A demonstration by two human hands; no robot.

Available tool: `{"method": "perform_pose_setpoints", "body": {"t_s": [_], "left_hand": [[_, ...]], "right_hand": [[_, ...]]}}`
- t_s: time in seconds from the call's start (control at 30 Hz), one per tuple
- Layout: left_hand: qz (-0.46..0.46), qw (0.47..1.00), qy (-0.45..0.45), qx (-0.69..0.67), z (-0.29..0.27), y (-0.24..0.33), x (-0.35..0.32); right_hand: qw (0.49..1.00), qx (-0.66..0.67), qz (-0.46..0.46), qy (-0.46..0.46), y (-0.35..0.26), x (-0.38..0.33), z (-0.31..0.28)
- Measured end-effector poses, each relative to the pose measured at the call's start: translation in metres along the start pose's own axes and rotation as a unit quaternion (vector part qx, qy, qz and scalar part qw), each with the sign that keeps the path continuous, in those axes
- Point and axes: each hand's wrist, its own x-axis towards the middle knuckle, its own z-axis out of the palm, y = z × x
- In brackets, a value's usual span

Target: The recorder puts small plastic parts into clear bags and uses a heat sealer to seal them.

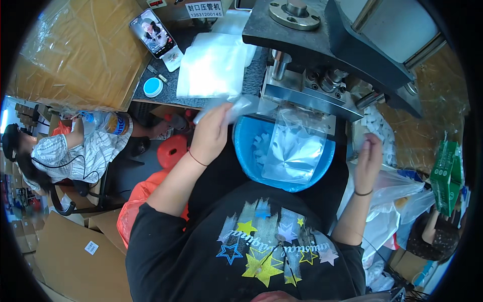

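Note:
My left hand [214,128] is closed on a clear plastic pouch [242,106], slightly blurred, left of the press. Another clear pouch [297,146] hangs from the front of the metal press [314,93], its lower part over a blue basin [241,153]. White plastic pieces show inside the basin, which rests at my lap. Off to the right, my right hand [370,156] is raised with its fingers drawn together, beside a heap of small white plastic parts [380,128]. Whatever its fingertips hold is too small or hidden to make out.
A stack of clear pouches [211,68] lies on the bench, near a phone [152,34] and a round blue-lidded tub [153,87]. Large cartons [75,55] stand at the left. A co-worker [75,151] sits beyond. Plastic bags [387,201] and a green box [446,176] are at right.

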Motion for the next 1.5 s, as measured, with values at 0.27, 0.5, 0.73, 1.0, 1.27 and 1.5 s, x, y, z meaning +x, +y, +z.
{"method": "perform_pose_setpoints", "body": {"t_s": [0.27,0.5,0.73,1.0,1.27,1.5], "left_hand": [[-0.064,0.942,-0.197,-0.264,0.037,0.07,-0.006],[-0.199,0.742,-0.387,-0.51,0.064,0.086,-0.024],[-0.286,0.578,-0.491,-0.586,0.072,0.1,-0.027],[-0.362,0.638,-0.353,-0.582,0.07,0.064,0.018],[-0.394,0.616,-0.284,-0.62,0.064,0.062,0.023],[0.034,0.955,-0.039,0.29,-0.007,-0.017,0.044]], "right_hand": [[0.958,0.26,0.049,-0.109,-0.075,0.004,0.012],[0.952,0.147,-0.069,-0.259,-0.06,0.016,0.002],[0.926,0.135,-0.097,-0.341,-0.044,0.029,-0.013],[0.923,-0.31,0.004,-0.226,0.055,0.033,-0.007],[0.957,-0.242,0.026,-0.158,0.075,0.026,-0.007],[0.971,-0.113,-0.028,-0.208,0.065,0.028,-0.031]]}}
